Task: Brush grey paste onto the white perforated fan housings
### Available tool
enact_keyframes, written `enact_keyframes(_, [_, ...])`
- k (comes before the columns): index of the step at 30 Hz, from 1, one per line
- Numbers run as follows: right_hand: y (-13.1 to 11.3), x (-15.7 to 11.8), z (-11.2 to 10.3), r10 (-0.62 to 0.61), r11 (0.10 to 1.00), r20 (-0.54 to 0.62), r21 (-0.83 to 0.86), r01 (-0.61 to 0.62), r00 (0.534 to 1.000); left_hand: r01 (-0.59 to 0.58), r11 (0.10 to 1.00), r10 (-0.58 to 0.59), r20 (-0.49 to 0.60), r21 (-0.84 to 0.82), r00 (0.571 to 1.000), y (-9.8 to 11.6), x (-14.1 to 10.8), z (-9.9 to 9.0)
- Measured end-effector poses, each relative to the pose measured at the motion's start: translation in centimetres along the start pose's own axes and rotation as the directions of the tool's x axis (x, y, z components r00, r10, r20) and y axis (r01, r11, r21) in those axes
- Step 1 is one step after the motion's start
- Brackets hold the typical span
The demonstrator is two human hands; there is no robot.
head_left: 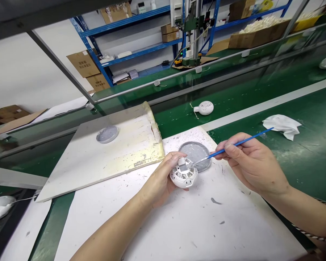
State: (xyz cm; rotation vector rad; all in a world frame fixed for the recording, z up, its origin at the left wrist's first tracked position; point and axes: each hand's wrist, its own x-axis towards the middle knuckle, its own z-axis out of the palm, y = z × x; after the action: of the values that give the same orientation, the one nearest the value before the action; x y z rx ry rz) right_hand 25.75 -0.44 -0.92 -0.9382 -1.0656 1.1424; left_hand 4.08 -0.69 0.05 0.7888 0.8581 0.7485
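Note:
My left hand (pixel 163 177) is closed round a round white plastic housing (pixel 183 177) with slotted openings and a grey patch in its middle. Pinched in the fingers of my right hand (pixel 244 159) is a thin blue brush (pixel 240 142), slanting down to the left. Its tip is at the grey patch of the housing; whether it touches cannot be told. Just behind the housing, a round dish of grey paste (pixel 197 154) sits on white paper (pixel 179 224) marked with grey smears.
A white board (pixel 114 156) at the left carries a smaller grey dish (pixel 107 134). Another white housing (pixel 205 108) and a crumpled white cloth (pixel 281 125) lie on the green surface (pixel 241 105). A metal rail (pixel 141 87) and blue shelves (pixel 136 52) stand behind.

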Motion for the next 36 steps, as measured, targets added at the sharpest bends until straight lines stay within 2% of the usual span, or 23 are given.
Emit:
enact_keyframes(5, [0.2,-0.5,-0.1,-0.108,0.991,0.072,-0.069,0.113,0.992,-0.006,1.000,0.006,0.010,-0.005,1.000,-0.1,0.0,0.4])
enact_keyframes(11, [-0.7,-1.2,0.5,-0.276,0.933,0.119,-0.203,0.296,0.954,0.003,1.000,-0.002,0.044,-0.021,0.999,0.0,-0.2,0.2])
enact_keyframes(19, [-0.7,-1.3,0.0,-0.302,0.907,0.143,-0.261,0.330,0.943,0.015,1.000,-0.017,0.060,0.027,0.998,0.3,-0.6,0.4])
enact_keyframes(28, [-0.6,-1.1,-0.8,-0.316,0.914,0.151,-0.217,0.343,0.937,0.016,1.000,-0.018,0.116,0.020,0.993,0.4,-0.5,0.7])
enact_keyframes(33, [-0.8,-0.6,-1.5,-0.316,0.938,0.090,-0.119,0.325,0.945,-0.008,0.998,0.000,0.114,0.068,0.994,0.1,-0.5,0.2])
enact_keyframes(35, [-1.0,-0.3,-1.8,-0.382,0.920,0.043,-0.071,0.384,0.923,-0.038,0.989,0.021,0.117,0.145,0.993,-0.1,-0.6,0.0])
enact_keyframes(36, [-1.2,-0.3,-2.0,-0.433,0.897,0.003,-0.100,0.431,0.901,-0.058,0.980,0.034,0.126,0.189,0.991,-0.2,-0.7,-0.1])
